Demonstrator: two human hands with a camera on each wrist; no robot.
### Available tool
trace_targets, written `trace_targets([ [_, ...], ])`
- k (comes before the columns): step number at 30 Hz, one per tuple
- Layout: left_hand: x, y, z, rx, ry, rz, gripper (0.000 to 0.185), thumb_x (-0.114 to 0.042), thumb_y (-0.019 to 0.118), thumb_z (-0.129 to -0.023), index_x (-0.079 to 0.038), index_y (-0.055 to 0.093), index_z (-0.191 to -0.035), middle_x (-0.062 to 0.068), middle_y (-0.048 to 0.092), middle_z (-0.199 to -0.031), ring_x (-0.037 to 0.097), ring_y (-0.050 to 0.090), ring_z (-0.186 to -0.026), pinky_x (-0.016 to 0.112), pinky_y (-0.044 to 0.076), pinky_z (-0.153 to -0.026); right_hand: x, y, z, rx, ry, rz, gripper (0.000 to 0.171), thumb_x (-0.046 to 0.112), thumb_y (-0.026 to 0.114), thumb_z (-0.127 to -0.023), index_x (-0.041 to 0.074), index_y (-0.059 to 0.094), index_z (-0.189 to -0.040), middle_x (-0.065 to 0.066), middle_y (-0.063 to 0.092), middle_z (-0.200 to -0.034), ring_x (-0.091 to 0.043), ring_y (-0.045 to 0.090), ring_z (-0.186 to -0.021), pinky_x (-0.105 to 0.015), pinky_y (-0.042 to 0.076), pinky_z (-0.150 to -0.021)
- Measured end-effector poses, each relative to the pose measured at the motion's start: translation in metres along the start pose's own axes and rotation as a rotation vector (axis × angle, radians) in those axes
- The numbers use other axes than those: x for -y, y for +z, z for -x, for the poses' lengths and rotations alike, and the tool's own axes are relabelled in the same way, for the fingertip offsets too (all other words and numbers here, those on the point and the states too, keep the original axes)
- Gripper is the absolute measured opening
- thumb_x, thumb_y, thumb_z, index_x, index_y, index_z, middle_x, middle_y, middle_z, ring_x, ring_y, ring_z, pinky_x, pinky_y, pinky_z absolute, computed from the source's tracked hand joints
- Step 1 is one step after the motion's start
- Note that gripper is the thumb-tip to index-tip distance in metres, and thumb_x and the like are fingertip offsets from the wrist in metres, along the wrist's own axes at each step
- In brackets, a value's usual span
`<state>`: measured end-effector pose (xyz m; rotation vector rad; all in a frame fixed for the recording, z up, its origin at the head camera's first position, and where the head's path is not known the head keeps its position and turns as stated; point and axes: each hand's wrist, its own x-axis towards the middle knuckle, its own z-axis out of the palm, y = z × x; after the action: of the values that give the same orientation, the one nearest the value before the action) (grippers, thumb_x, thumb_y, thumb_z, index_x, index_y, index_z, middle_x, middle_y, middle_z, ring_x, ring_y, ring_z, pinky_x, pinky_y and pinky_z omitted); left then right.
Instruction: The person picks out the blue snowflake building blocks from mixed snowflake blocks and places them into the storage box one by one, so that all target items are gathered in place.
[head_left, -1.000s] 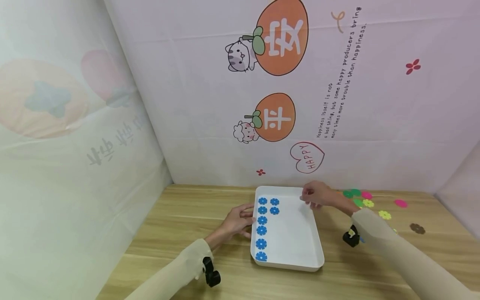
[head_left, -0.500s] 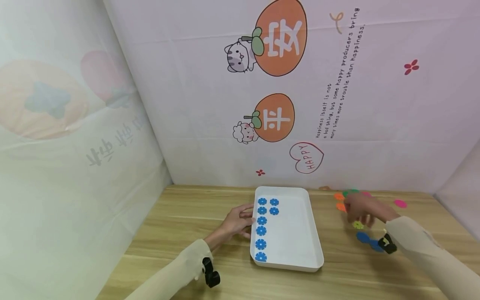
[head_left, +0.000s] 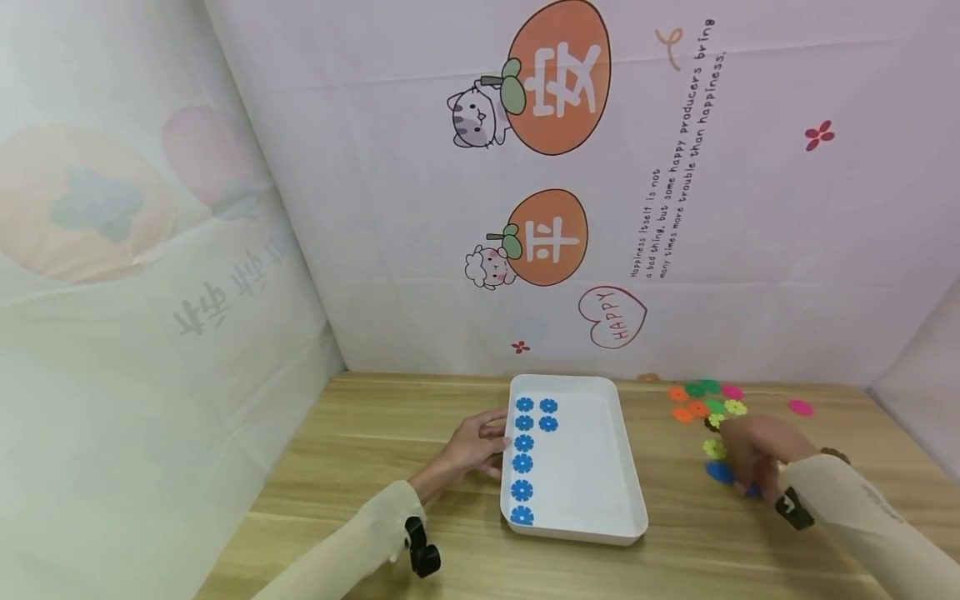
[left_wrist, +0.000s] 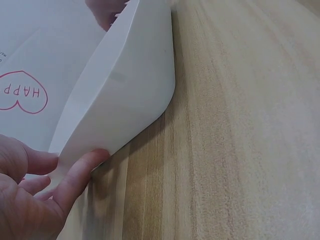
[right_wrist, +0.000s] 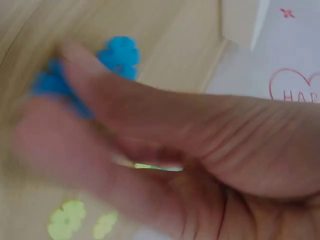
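Note:
A white rectangular tray (head_left: 585, 475) stands on the wooden table. Blue flower-shaped discs (head_left: 522, 463) line its left side, one full column and a short second one. My left hand (head_left: 471, 446) holds the tray's left edge, with fingertips at the rim and outer wall (left_wrist: 120, 85). To the right of the tray, my right hand (head_left: 757, 450) is low over the loose blue discs (head_left: 719, 472). In the blurred right wrist view, its thumb and a finger lie around one blue disc (right_wrist: 52, 86); whether they pinch it is unclear. A second blue disc (right_wrist: 121, 56) lies just beyond.
Loose flower-shaped discs are scattered at the back right: orange (head_left: 682, 414), green (head_left: 696, 389), yellow (head_left: 737, 407) and pink (head_left: 801, 407). A brown disc (head_left: 836, 455) is partly hidden behind the right sleeve. A printed cloth (head_left: 420, 250) hangs behind the table.
My right hand has left the tray's far right edge, passed over the coloured discs, and come down and right to the blue ones. The left hand and tray hold their place.

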<state>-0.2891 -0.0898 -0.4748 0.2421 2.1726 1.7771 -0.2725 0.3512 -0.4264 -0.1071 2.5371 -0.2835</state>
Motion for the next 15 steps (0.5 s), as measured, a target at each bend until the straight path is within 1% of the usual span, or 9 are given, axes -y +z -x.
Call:
trace_targets([
  [1,0.0001,0.0002,0.0001,0.001,0.002,0.001,0.055,-0.002,0.065,-0.101,-0.006,0.050,-0.154,0.028,0.059,-0.144,0.037,0.073,-0.107,0.041,0.069,-0.065,-0.0004,0.0003,-0.0006,-0.016,-0.014,-0.034,0.028,0.006,0.087,-0.084,-0.007,0.061,-0.088,-0.014,0.071,-0.071,-0.024,0.074,-0.069,-0.044,0.068,-0.071],
  [3,-0.0002,0.0008,0.0004,0.003,0.001,0.002,0.055,-0.002,0.065,-0.101,-0.006,0.050,-0.154,0.027,0.059,-0.144,0.037,0.073,-0.107,0.041,0.069,-0.065,-0.0021,0.0004,-0.0024,-0.045,-0.041,-0.118,0.029,0.002,0.082,-0.086,-0.003,0.054,-0.091,-0.015,0.069,-0.074,-0.025,0.074,-0.068,-0.043,0.068,-0.068],
  [4,-0.0004,0.0010,0.0004,0.005,0.001,0.006,0.055,-0.002,0.065,-0.101,-0.005,0.050,-0.154,0.028,0.059,-0.144,0.037,0.073,-0.108,0.041,0.069,-0.065,-0.0027,-0.0002,-0.0034,-0.059,-0.052,-0.146,0.031,0.001,0.082,-0.086,-0.001,0.052,-0.093,-0.014,0.067,-0.076,-0.025,0.074,-0.068,-0.040,0.068,-0.066],
  [5,-0.0007,0.0012,0.0004,0.006,0.003,0.006,0.055,-0.002,0.065,-0.101,-0.005,0.050,-0.154,0.028,0.059,-0.144,0.037,0.073,-0.108,0.041,0.069,-0.065,-0.0035,-0.0007,-0.0046,-0.071,-0.066,-0.162,0.033,0.000,0.082,-0.086,-0.001,0.050,-0.093,-0.013,0.064,-0.079,-0.024,0.072,-0.070,-0.037,0.067,-0.065],
  [7,-0.0017,0.0012,0.0004,0.005,0.007,0.005,0.055,-0.002,0.065,-0.101,-0.005,0.050,-0.154,0.027,0.059,-0.144,0.037,0.073,-0.109,0.041,0.069,-0.064,-0.0041,-0.0016,-0.0066,-0.075,-0.071,-0.173,0.034,0.000,0.082,-0.086,0.000,0.049,-0.091,-0.013,0.061,-0.081,-0.023,0.072,-0.070,-0.035,0.067,-0.063],
  [9,-0.0023,0.0008,0.0005,0.004,0.009,0.012,0.055,-0.001,0.065,-0.101,-0.005,0.050,-0.154,0.028,0.060,-0.144,0.037,0.073,-0.110,0.042,0.069,-0.064,-0.0042,-0.0023,-0.0083,-0.077,-0.076,-0.190,0.033,-0.001,0.082,-0.086,0.000,0.049,-0.091,-0.013,0.058,-0.084,-0.022,0.071,-0.071,-0.036,0.068,-0.063],
  [12,-0.0019,-0.0004,0.0006,0.003,0.006,0.020,0.055,0.000,0.065,-0.101,-0.003,0.050,-0.153,0.028,0.060,-0.143,0.037,0.073,-0.109,0.042,0.069,-0.064,-0.0044,-0.0034,-0.0091,-0.065,-0.082,-0.229,0.030,-0.002,0.081,-0.087,0.000,0.051,-0.090,-0.015,0.059,-0.084,-0.024,0.072,-0.070,-0.038,0.069,-0.064],
  [15,-0.0004,-0.0010,0.0006,0.008,0.001,0.025,0.054,0.001,0.064,-0.101,-0.003,0.050,-0.153,0.029,0.060,-0.143,0.037,0.073,-0.109,0.042,0.069,-0.064,-0.0062,-0.0054,-0.0085,-0.060,-0.100,-0.245,0.024,-0.005,0.077,-0.086,0.001,0.054,-0.086,-0.014,0.060,-0.082,-0.023,0.072,-0.069,-0.037,0.069,-0.063],
])
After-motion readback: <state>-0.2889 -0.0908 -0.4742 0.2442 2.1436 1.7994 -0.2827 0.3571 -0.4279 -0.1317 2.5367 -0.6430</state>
